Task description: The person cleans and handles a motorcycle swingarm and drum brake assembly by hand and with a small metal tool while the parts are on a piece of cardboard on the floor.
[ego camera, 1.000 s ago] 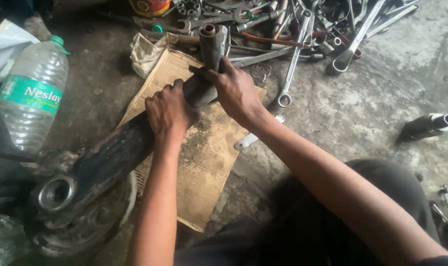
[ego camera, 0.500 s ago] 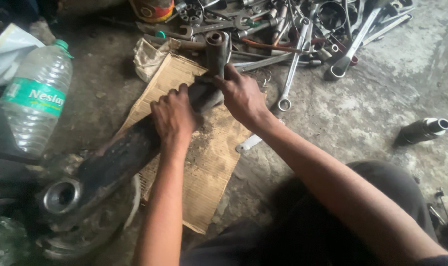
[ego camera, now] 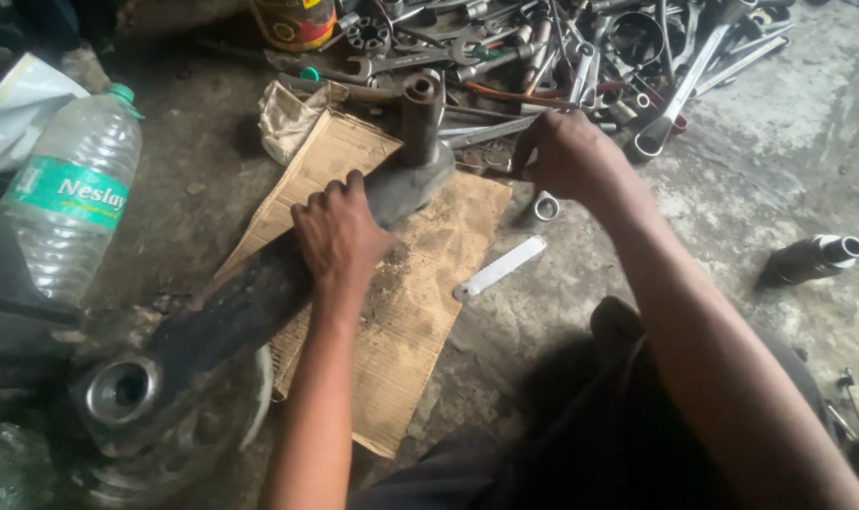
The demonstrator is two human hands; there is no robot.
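Left hand point(ego camera: 340, 236) pressed on black metal arm point(ego camera: 231, 312), fingers point(ego camera: 330, 194) curled over its edge. Arm lying diagonally across cardboard sheet point(ego camera: 420, 312) on floor, upright tube end point(ego camera: 420, 113) at far tip, round bushing point(ego camera: 120, 389) at near tip. Right hand point(ego camera: 566, 156) beyond cardboard's far corner, at wrench pile point(ego camera: 581, 57); fingers hidden, state impossible to tell. Flat metal strip point(ego camera: 500, 267) just right of cardboard. Plastic bottle point(ego camera: 71, 203) well left of cardboard.

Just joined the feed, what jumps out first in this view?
The long black metal arm lies diagonally across the cardboard, with the left hand pressing on it. The right hand reaches into the heap of wrenches at the top. A plastic water bottle lies at far left.
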